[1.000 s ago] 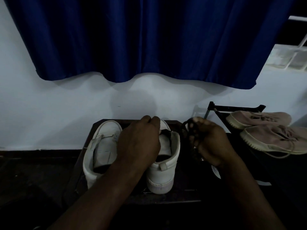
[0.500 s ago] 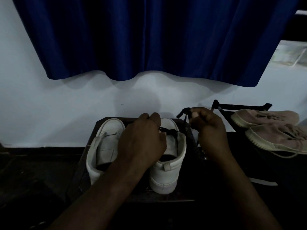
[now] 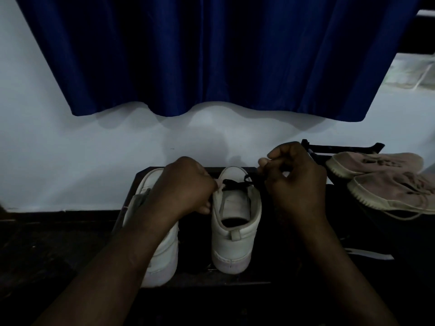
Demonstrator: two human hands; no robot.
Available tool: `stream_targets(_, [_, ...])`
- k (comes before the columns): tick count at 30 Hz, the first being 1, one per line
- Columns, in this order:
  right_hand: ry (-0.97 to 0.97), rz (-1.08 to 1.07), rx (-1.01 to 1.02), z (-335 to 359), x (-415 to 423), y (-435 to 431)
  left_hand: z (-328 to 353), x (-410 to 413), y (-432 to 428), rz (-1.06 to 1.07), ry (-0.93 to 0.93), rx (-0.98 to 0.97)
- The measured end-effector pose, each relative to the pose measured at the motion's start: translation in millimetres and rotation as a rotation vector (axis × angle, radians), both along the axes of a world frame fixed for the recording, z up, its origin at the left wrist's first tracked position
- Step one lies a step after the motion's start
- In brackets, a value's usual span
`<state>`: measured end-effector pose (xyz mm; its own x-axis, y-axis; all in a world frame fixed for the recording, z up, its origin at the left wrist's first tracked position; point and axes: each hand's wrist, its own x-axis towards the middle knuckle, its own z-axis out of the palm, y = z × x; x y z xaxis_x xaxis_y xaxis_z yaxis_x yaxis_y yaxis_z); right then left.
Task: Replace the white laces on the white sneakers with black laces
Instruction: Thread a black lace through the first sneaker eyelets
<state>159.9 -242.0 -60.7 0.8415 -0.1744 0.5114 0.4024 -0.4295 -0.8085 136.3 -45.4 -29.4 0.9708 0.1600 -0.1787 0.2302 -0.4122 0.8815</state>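
Two white sneakers stand heels toward me on a dark low table [image 3: 235,280]. The right sneaker [image 3: 236,231] has a black lace [image 3: 236,180] crossing its front eyelets. My left hand [image 3: 186,184] lies between the shoes, its fingers curled at the right sneaker's left eyelet edge where the lace comes out. My right hand [image 3: 293,182] is raised at the shoe's right side and pinches the black lace end between thumb and fingers. The left sneaker [image 3: 162,255] is partly hidden under my left forearm; no lace shows on it.
A pair of pinkish sneakers [image 3: 386,184] lies on a dark rack [image 3: 341,148] to the right. A blue curtain [image 3: 211,55] hangs over the white wall behind. A white strip [image 3: 374,254] lies on the dark floor at the right.
My left hand has slid left off the top of the right sneaker, uncovering the black lace across it. My right hand has lifted up and to the right with the lace end.
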Motion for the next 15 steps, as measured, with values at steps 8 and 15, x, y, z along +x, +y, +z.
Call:
stream_targets(8, [0.003,0.294,0.285,6,-9,23,-1,2,4,-0.032,0.055,-0.085])
stream_targets(15, [0.055,0.336,-0.253,-12,-4,22,-3,4,6,-0.059,0.067,-0.121])
